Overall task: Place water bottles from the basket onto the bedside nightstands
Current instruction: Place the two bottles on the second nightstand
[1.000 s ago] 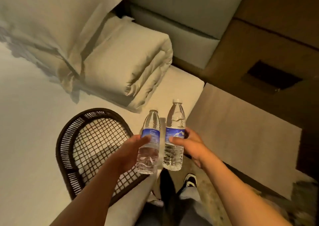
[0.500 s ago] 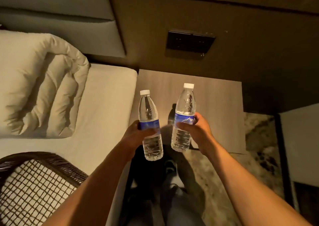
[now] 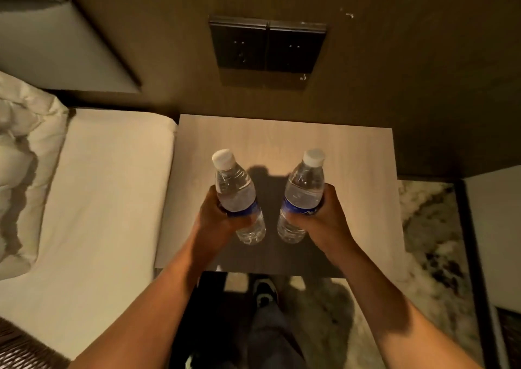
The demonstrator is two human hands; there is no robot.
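1. Your left hand (image 3: 217,222) and right hand (image 3: 324,216) each clasp a clear, blue-labelled plastic water bottle (image 3: 239,199) (image 3: 301,199) at mid-body; full, probably heavy and slippery.
2. Both hover above the pale wooden nightstand (image 3: 352,154).
3. Beyond: dark wall switch panel (image 3: 267,47).

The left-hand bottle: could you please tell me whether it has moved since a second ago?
Yes. The left-hand bottle, gripped in the left hand, has travelled from over the bed's edge to above the nightstand.
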